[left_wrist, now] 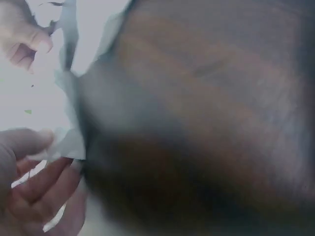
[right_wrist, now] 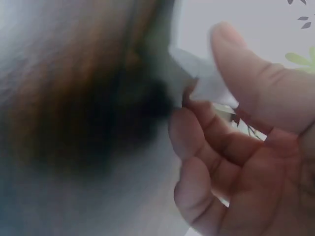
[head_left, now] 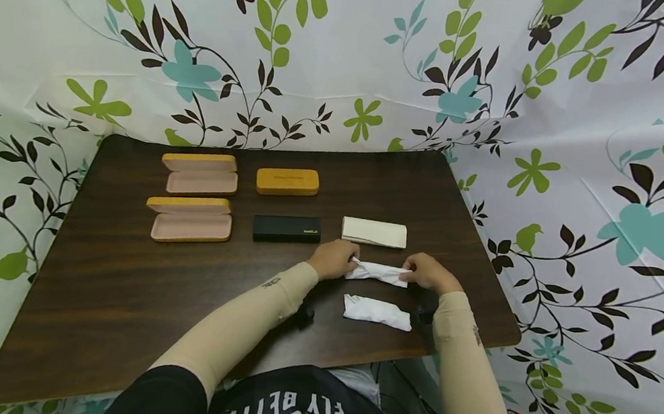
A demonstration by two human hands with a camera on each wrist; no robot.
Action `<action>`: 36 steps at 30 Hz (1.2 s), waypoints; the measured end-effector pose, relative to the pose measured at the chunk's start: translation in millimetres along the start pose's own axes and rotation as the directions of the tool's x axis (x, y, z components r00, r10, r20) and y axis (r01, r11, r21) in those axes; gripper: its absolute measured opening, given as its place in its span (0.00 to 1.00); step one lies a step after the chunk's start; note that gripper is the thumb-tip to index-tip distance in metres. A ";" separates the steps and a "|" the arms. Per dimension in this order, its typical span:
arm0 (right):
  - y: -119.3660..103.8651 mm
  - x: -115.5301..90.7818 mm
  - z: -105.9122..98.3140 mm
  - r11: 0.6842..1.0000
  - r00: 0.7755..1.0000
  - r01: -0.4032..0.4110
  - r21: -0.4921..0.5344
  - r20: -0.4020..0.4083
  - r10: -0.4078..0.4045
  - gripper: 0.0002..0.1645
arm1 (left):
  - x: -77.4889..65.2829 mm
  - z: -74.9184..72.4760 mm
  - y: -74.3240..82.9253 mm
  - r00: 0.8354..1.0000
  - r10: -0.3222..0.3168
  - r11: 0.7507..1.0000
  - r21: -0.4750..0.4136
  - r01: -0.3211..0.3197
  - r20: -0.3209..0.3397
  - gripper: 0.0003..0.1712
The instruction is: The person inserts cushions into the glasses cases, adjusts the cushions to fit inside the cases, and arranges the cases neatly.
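A white, soft, cloth-like bundle (head_left: 378, 272) lies crosswise between my hands at the right of the table. My left hand (head_left: 332, 259) pinches its left end between thumb and fingers, also visible in the left wrist view. At the opposite end, my right hand (head_left: 429, 274) grips the white material with thumb and curled fingers. What the bundle contains, if anything, is hidden. Nearer my body lies a second white bundle (head_left: 377, 312), and just beyond my hands is a flat cream case or folded pouch (head_left: 374, 232).
A black case (head_left: 286, 228) lies left of the cream item, with a closed yellow case (head_left: 287, 181) behind it. Farther left stand two open yellow cases with pinkish linings, one at the back (head_left: 202, 183) and one nearer (head_left: 192, 227). Patterned fabric (head_left: 329, 119) borders the dark table (head_left: 115, 306).
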State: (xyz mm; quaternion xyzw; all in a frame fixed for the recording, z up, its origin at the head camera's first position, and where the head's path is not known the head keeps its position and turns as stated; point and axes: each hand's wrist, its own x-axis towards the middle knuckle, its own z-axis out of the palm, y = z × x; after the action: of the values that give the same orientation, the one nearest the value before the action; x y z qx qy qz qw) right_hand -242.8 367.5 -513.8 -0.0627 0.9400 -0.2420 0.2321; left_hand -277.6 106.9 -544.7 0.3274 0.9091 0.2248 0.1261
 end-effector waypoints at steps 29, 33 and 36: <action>-118.9 72.4 26.5 0.836 0.960 0.161 0.525 0.115 -0.257 0.13 | -112.2 -74.0 -123.0 0.963 -0.193 0.370 -0.896 0.248 0.187 0.20; -145.8 84.4 37.2 0.823 0.951 0.171 0.541 0.126 -0.281 0.14 | -136.0 -81.3 -146.0 0.944 -0.269 0.315 -0.909 0.274 0.191 0.21; -166.4 93.3 48.4 0.809 0.957 0.136 0.572 0.135 -0.256 0.15 | -154.6 -86.6 -163.6 0.929 -0.311 0.285 -0.912 0.294 0.201 0.24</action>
State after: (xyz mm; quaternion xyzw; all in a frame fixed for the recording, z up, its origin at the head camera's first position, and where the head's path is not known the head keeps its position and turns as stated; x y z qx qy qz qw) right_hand -301.9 179.8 -508.7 -0.1141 0.7877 -0.5202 0.3096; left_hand -281.8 -134.2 -537.3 0.0177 0.6641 0.6745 0.3220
